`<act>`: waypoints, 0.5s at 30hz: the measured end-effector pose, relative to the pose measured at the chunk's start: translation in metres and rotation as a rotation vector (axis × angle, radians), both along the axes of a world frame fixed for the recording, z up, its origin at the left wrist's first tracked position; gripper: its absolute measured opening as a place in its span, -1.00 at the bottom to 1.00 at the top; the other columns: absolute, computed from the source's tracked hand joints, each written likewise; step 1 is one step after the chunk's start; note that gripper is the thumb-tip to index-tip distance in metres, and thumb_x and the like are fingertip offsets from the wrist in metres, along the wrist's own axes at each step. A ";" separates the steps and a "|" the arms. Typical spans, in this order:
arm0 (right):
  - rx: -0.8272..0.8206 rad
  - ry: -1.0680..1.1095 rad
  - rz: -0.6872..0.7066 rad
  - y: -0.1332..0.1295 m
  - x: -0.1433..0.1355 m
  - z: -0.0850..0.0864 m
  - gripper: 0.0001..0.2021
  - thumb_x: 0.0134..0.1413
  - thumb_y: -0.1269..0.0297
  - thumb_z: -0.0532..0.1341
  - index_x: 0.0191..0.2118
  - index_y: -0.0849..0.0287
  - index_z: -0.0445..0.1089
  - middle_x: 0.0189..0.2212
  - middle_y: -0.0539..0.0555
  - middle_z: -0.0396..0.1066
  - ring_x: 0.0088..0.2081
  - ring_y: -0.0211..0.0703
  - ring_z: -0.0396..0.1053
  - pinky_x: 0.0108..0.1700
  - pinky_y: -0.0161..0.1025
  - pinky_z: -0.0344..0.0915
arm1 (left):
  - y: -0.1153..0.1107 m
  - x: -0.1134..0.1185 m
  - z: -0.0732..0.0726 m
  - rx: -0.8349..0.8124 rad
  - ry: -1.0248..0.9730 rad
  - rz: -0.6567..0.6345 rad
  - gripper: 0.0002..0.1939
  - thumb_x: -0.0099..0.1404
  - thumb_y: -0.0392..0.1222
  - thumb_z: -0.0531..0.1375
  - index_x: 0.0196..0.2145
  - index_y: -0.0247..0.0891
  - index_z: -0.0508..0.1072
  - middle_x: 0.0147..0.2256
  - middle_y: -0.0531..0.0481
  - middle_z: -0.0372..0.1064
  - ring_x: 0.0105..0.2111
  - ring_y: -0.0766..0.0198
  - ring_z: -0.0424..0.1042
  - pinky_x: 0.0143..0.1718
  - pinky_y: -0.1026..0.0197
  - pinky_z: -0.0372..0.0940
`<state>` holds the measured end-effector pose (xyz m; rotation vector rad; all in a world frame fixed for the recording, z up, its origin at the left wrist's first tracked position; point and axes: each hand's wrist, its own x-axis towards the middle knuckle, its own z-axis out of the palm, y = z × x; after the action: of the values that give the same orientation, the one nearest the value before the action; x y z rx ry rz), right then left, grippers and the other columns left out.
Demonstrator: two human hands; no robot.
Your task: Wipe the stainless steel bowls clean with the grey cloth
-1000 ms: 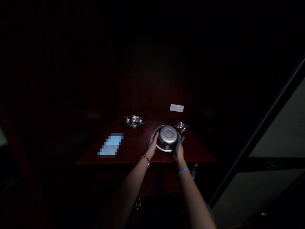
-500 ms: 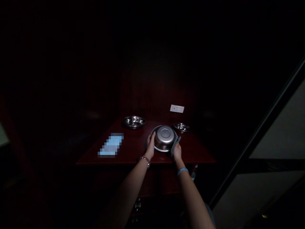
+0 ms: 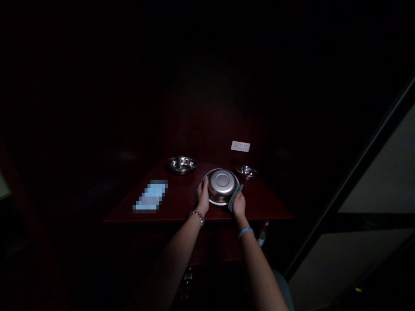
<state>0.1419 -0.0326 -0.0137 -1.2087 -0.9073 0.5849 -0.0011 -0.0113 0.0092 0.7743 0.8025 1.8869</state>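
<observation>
Bowl [image 3: 222, 186], upturned, has shifted slightly toward nine o'clock, left fingers [image 3: 205, 185] gripping it, right fingers [image 3: 241, 198] pressing cloth [image 3: 234, 195] against it; wide dish [image 3: 182, 166] at ten, small dish [image 3: 247, 172] at two.

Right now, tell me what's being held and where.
A metal bowl, bottom facing up: left hand at its left rim, right hand at its right rim through a grey cloth.

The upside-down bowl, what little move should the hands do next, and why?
I'd probably slide the cloth a little way along the rim of the upside-down bowl. The right hand has the cloth against the bowl's right side, and the left hand grips the other side, which should steady it.
</observation>
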 end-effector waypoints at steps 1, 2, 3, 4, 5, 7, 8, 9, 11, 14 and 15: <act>-0.002 -0.005 0.008 0.001 0.001 0.000 -0.68 0.29 0.13 0.13 -0.19 0.22 0.55 -0.18 0.30 0.60 -0.06 0.08 0.55 0.16 -0.06 0.36 | 0.000 0.000 0.000 0.000 -0.001 0.000 -0.53 0.29 0.14 0.28 -0.06 -0.30 0.58 0.08 -0.23 0.54 0.13 0.00 0.47 0.25 -0.03 0.26; -0.003 -0.004 0.014 0.001 0.001 -0.001 -0.68 0.29 0.11 0.12 -0.20 0.22 0.55 -0.18 0.30 0.60 -0.07 0.07 0.55 0.15 -0.06 0.36 | 0.000 0.000 0.000 0.001 -0.004 0.001 -0.54 0.29 0.14 0.28 -0.06 -0.30 0.58 0.08 -0.22 0.54 0.13 0.01 0.47 0.25 -0.03 0.26; -0.004 -0.001 0.017 0.001 0.001 -0.001 -0.67 0.29 0.11 0.13 -0.20 0.22 0.55 -0.19 0.29 0.60 -0.09 0.07 0.55 0.14 -0.07 0.37 | 0.000 0.000 0.000 0.003 -0.007 0.004 -0.54 0.29 0.15 0.28 -0.07 -0.29 0.58 0.08 -0.21 0.55 0.13 0.01 0.47 0.25 -0.03 0.26; -0.006 0.000 0.018 0.002 0.001 -0.002 -0.67 0.28 0.10 0.13 -0.21 0.22 0.55 -0.20 0.29 0.60 -0.10 0.06 0.55 0.13 -0.07 0.37 | 0.000 0.000 0.000 0.005 -0.010 0.009 -0.54 0.28 0.15 0.28 -0.07 -0.29 0.58 0.07 -0.21 0.55 0.13 0.01 0.47 0.26 -0.03 0.26; -0.011 -0.003 0.020 0.002 0.001 -0.002 -0.67 0.28 0.09 0.13 -0.21 0.21 0.55 -0.21 0.28 0.61 -0.11 0.06 0.55 0.13 -0.07 0.37 | 0.001 0.000 0.000 0.005 -0.011 0.015 -0.53 0.28 0.16 0.28 -0.07 -0.29 0.58 0.06 -0.21 0.55 0.13 0.01 0.47 0.26 -0.03 0.26; -0.017 -0.008 0.019 0.002 0.001 -0.002 -0.68 0.28 0.09 0.14 -0.23 0.20 0.55 -0.24 0.26 0.61 -0.13 0.05 0.54 0.14 -0.08 0.37 | 0.002 0.000 -0.001 0.007 -0.011 0.025 -0.51 0.26 0.17 0.28 -0.07 -0.29 0.59 0.05 -0.22 0.56 0.14 0.00 0.47 0.26 -0.05 0.25; -0.017 -0.006 0.018 0.001 0.001 -0.002 -0.69 0.27 0.09 0.14 -0.23 0.19 0.55 -0.25 0.26 0.61 -0.13 0.06 0.54 0.14 -0.08 0.36 | 0.002 0.000 -0.002 0.009 -0.011 0.028 -0.51 0.26 0.17 0.28 -0.06 -0.29 0.58 0.05 -0.23 0.55 0.14 -0.01 0.47 0.26 -0.07 0.25; -0.015 0.000 0.016 0.001 0.001 -0.002 -0.69 0.27 0.09 0.15 -0.24 0.19 0.55 -0.25 0.26 0.61 -0.13 0.06 0.54 0.14 -0.08 0.36 | 0.003 0.000 -0.002 0.012 -0.011 0.029 -0.51 0.26 0.17 0.29 -0.05 -0.29 0.58 0.06 -0.23 0.55 0.15 -0.02 0.46 0.27 -0.08 0.24; -0.013 0.008 0.015 0.001 0.001 -0.002 -0.69 0.27 0.09 0.15 -0.25 0.19 0.55 -0.25 0.26 0.61 -0.14 0.06 0.54 0.13 -0.09 0.36 | 0.005 0.000 -0.004 0.017 -0.013 0.024 -0.51 0.27 0.16 0.28 -0.04 -0.28 0.58 0.07 -0.24 0.54 0.16 -0.02 0.45 0.28 -0.08 0.24; -0.013 -0.016 0.035 0.001 0.002 -0.001 -0.64 0.30 0.07 0.11 -0.22 0.21 0.55 -0.21 0.27 0.61 -0.13 0.04 0.54 0.12 -0.10 0.36 | 0.006 0.000 -0.005 0.018 -0.015 0.005 -0.51 0.27 0.17 0.28 -0.05 -0.29 0.58 0.08 -0.24 0.54 0.15 -0.02 0.45 0.27 -0.07 0.24; -0.013 -0.029 0.046 0.001 0.003 -0.001 -0.61 0.31 0.06 0.08 -0.19 0.23 0.55 -0.18 0.28 0.61 -0.12 0.03 0.54 0.11 -0.10 0.36 | 0.006 0.000 -0.005 0.016 -0.012 0.000 -0.51 0.26 0.17 0.28 -0.06 -0.29 0.58 0.08 -0.24 0.54 0.15 -0.02 0.46 0.26 -0.07 0.25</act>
<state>0.1446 -0.0316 -0.0148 -1.2133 -0.9594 0.6122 -0.0014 -0.0056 0.0043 0.7716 0.7808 1.8984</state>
